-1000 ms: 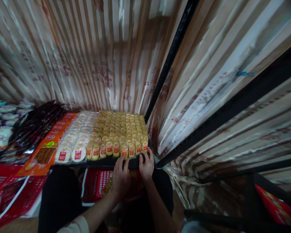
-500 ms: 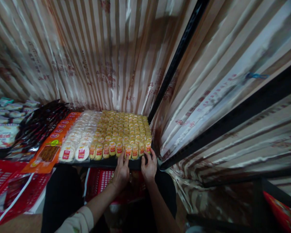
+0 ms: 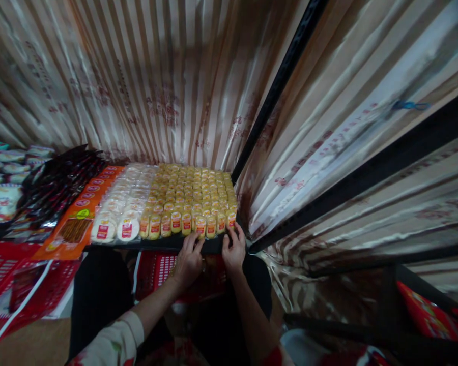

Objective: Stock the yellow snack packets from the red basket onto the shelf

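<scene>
Rows of small yellow wrapped cakes with red labels fill the right end of a black shelf. My left hand is at the shelf's front edge, its slightly bent fingers reaching the bottom of the front row. At the right end of that row, my right hand has its fingers apart, the tips against the last wrapped cake. Neither hand visibly grips a packet. White round wrapped crackers stand in two columns left of the yellow ones.
Orange snack bags, dark shiny packets and white bags continue along the shelf leftward. Red baskets sit below. A black upright post and striped curtain border the shelf.
My left fingertips have drawn back slightly from the front row toward the shelf edge. The right hand stays at the last packet. My view has tilted down a little.
</scene>
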`<move>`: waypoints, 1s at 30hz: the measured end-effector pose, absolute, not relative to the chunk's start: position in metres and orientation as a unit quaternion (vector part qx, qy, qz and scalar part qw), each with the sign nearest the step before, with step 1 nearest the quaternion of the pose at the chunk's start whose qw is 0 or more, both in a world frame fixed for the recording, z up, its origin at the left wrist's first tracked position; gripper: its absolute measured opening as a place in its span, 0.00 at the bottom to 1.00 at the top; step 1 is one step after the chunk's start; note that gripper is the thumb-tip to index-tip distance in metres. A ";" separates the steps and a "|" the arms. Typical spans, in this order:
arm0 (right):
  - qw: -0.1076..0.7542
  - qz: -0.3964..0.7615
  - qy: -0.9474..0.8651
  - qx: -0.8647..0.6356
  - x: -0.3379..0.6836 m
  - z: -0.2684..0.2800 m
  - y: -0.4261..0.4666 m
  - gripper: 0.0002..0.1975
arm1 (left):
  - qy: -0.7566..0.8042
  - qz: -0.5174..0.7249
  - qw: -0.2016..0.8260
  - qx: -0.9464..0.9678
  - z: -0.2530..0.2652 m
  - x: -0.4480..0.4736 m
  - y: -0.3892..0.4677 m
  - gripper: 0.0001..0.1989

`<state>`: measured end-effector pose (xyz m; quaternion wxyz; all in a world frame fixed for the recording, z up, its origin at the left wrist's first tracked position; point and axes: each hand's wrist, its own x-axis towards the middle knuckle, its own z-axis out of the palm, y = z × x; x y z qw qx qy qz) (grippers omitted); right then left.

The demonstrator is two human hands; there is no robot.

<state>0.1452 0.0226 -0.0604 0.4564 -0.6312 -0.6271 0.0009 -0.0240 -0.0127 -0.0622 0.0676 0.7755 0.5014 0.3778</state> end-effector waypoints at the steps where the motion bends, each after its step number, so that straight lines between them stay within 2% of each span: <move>1: 0.459 0.002 -0.625 -0.631 0.145 -0.060 0.022 0.18 | 0.502 0.374 0.083 0.776 -0.062 -0.028 -0.019 0.22; 5: 0.436 0.005 -0.625 -0.647 0.142 -0.062 0.024 0.18 | 0.502 0.353 0.147 0.776 -0.074 -0.044 -0.047 0.19; 10: 0.449 0.017 -0.597 -0.664 0.137 -0.060 0.029 0.18 | 0.532 0.315 0.220 0.755 -0.097 -0.058 -0.077 0.23; 14: 0.489 0.028 -0.575 -0.655 0.142 -0.053 0.032 0.18 | 0.522 0.297 0.205 0.773 -0.106 -0.061 -0.086 0.23; 20: 0.474 0.059 -0.561 -0.676 0.156 -0.054 0.050 0.26 | 0.481 0.299 0.157 0.809 -0.106 -0.049 -0.082 0.19; 30: 0.450 0.090 -0.556 -0.693 0.154 -0.042 0.070 0.34 | 0.500 0.263 0.213 0.797 -0.105 -0.051 -0.094 0.24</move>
